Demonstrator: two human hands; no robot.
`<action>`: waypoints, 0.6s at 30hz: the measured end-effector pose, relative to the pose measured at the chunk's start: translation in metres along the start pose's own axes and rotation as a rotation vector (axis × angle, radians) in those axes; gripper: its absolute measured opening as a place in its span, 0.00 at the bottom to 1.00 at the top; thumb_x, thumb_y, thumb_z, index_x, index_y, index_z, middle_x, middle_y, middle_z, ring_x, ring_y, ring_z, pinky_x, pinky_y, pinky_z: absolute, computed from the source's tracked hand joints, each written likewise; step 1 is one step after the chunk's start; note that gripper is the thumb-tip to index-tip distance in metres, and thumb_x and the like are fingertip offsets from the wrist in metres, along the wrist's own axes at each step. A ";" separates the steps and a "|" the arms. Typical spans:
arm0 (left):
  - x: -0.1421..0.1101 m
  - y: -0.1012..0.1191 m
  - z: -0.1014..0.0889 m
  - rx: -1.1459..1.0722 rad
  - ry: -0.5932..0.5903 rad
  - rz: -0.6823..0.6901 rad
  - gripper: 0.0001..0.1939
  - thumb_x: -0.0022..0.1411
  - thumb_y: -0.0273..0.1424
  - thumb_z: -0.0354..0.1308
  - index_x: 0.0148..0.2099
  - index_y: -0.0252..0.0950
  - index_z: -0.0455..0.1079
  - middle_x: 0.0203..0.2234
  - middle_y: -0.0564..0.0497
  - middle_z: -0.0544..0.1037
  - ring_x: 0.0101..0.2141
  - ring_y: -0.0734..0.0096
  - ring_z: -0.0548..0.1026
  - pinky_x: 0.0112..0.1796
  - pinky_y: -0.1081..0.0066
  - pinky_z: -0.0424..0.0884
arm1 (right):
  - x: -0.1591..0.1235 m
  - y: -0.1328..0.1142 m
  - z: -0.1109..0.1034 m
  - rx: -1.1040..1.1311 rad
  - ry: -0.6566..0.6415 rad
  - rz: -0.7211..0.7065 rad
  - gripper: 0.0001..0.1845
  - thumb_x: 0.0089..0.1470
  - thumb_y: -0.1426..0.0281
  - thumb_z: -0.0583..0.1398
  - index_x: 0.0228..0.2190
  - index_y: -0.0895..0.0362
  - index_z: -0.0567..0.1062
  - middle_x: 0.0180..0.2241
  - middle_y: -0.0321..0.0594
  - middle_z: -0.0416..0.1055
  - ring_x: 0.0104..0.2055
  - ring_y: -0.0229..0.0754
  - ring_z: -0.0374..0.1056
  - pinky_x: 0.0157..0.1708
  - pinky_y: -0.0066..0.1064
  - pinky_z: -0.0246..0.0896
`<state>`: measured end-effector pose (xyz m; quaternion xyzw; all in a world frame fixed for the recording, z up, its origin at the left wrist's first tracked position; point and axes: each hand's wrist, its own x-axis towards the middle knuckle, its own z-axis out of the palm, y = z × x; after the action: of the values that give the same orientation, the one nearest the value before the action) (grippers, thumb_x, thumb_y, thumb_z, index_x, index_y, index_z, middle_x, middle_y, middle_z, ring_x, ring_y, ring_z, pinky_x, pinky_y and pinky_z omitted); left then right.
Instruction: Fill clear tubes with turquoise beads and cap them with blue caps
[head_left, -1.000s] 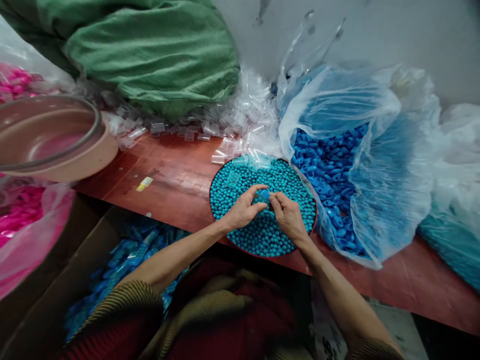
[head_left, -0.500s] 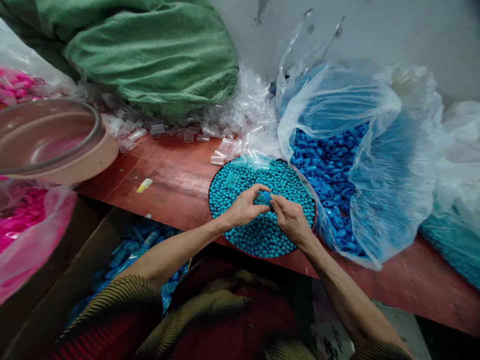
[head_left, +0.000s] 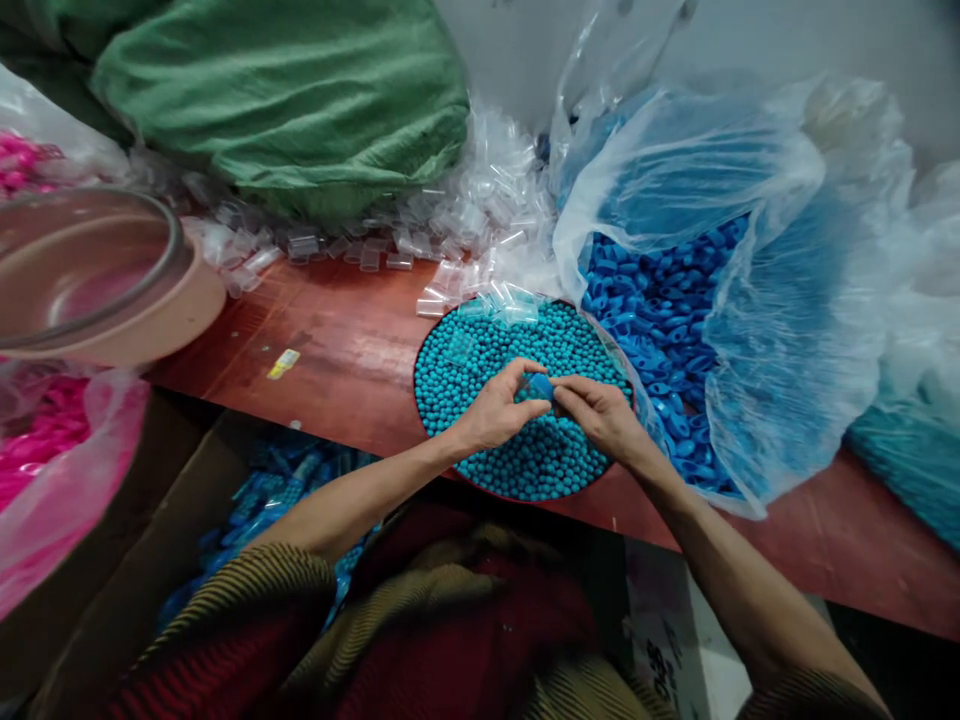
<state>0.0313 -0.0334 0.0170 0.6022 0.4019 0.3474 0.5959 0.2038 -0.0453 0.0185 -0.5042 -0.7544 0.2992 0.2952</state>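
Head view: the left hand [head_left: 495, 408] grasps a small blue piece [head_left: 540, 386], and the right hand [head_left: 604, 414] pinches its edge. Loosened fingertips could drop it among the beads [head_left: 525, 466].

Bare red table [head_left: 330, 350] leaves a path between a peach basin [head_left: 169, 318], left, and teal beads [head_left: 525, 468] beneath the left hand [head_left: 495, 408]; clear tubes [head_left: 442, 215] block behind, a bulging plastic bag [head_left: 795, 340] rightward.

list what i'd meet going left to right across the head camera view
Beige tub → yellow-and-white sticker → left hand → small blue piece → right hand → open bag of blue pieces → bag with teal contents
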 end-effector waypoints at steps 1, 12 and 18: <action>0.000 0.000 0.001 -0.019 -0.007 -0.004 0.19 0.54 0.29 0.55 0.49 0.36 0.59 0.26 0.58 0.65 0.21 0.82 0.60 0.25 0.77 0.58 | 0.001 -0.002 -0.001 0.022 0.020 0.020 0.16 0.59 0.63 0.51 0.39 0.55 0.76 0.22 0.35 0.71 0.24 0.38 0.66 0.26 0.28 0.61; -0.006 -0.006 0.000 0.057 0.006 0.093 0.15 0.55 0.28 0.55 0.46 0.36 0.61 0.26 0.57 0.65 0.25 0.80 0.63 0.29 0.75 0.62 | -0.003 -0.003 -0.003 -0.054 0.030 -0.083 0.14 0.55 0.64 0.54 0.37 0.54 0.77 0.31 0.42 0.76 0.32 0.43 0.70 0.33 0.32 0.63; -0.007 -0.005 -0.002 -0.154 -0.065 -0.014 0.17 0.57 0.33 0.55 0.48 0.38 0.58 0.24 0.59 0.64 0.18 0.85 0.59 0.19 0.80 0.57 | 0.004 -0.008 -0.012 0.042 -0.112 0.024 0.14 0.56 0.63 0.53 0.32 0.55 0.77 0.21 0.35 0.69 0.24 0.38 0.64 0.26 0.28 0.58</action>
<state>0.0263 -0.0389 0.0121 0.5628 0.3586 0.3534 0.6555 0.2070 -0.0424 0.0332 -0.4892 -0.7573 0.3463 0.2593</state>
